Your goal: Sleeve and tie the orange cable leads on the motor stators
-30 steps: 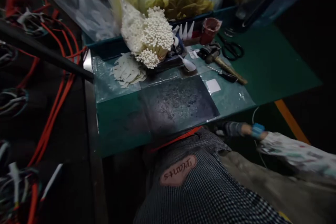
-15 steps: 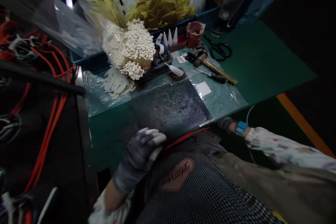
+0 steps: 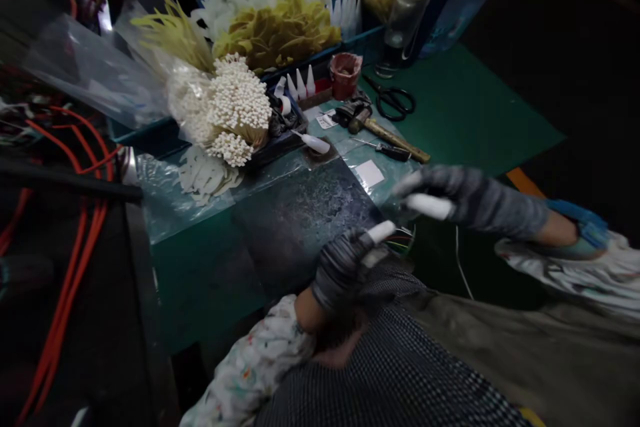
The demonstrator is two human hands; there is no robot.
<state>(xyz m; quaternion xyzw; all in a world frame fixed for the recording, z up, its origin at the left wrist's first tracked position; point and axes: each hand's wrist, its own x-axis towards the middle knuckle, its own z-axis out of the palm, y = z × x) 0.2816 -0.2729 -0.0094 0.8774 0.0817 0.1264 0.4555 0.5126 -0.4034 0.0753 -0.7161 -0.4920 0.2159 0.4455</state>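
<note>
Head view: right of the frame's centre, the left hand (image 3: 345, 265) and right hand (image 3: 450, 195) stand apart, their grip impossible to tell, by thin coloured strands (image 3: 403, 237) near the tabletop (image 3: 500, 123) edge, probably light and bendy, best pinched gently mid-length.

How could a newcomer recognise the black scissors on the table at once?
On the green table, find the reddish cup. Just to its right lie the black scissors. Their two looped handles set them apart from the hammer nearby, which has one straight tan handle.
</note>
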